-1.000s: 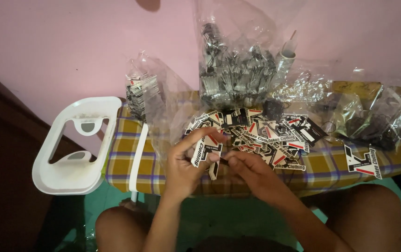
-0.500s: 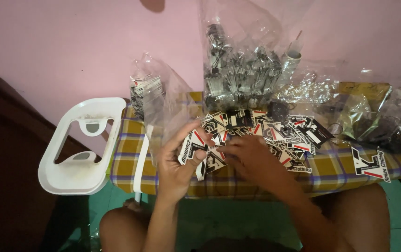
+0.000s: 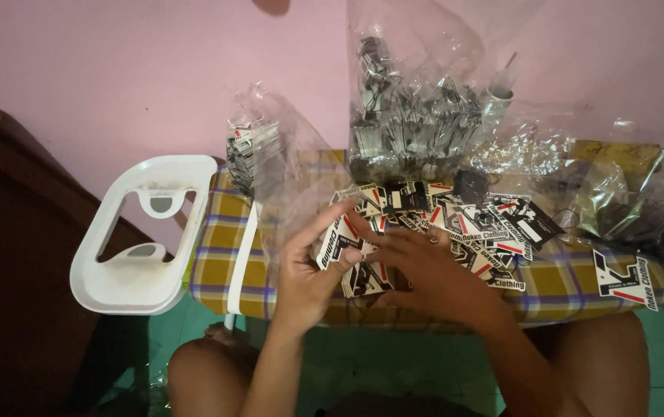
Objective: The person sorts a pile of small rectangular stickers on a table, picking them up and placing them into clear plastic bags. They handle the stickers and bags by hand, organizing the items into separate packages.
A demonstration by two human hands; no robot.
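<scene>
Left hand point(image 3: 309, 266) sits near the middle of the view, palm turned up, thumb and fingers curled loosely round a small black, white and red card tag point(image 3: 333, 241), which it pinches upright at its top edge. Right hand point(image 3: 424, 266) lies just at three o'clock from it, fingers spread and bent, their tips touching the same tag and a second tag point(image 3: 366, 279) lying below it; whether the right hand actually grips either one cannot be told.

At twelve to two o'clock from the hands, a loose heap of matching tags point(image 3: 463, 220) spreads over a padded board with a yellow and purple checked cover point(image 3: 216, 262). One single tag point(image 3: 624, 279) lies apart at three o'clock, near the board's far right end.

Behind the heap, at twelve o'clock, a tall clear plastic bag point(image 3: 413, 116) stands against the pink wall point(image 3: 115, 69), filled with small dark items too blurred to name. A smaller clear bag point(image 3: 258, 147) with a stack of tags is at ten o'clock. Crumpled clear bags point(image 3: 625, 201) lie at two o'clock.

At nine o'clock, a white plastic holder point(image 3: 139, 232) juts from the board's left end. The person's bare knees show at the bottom edge.
</scene>
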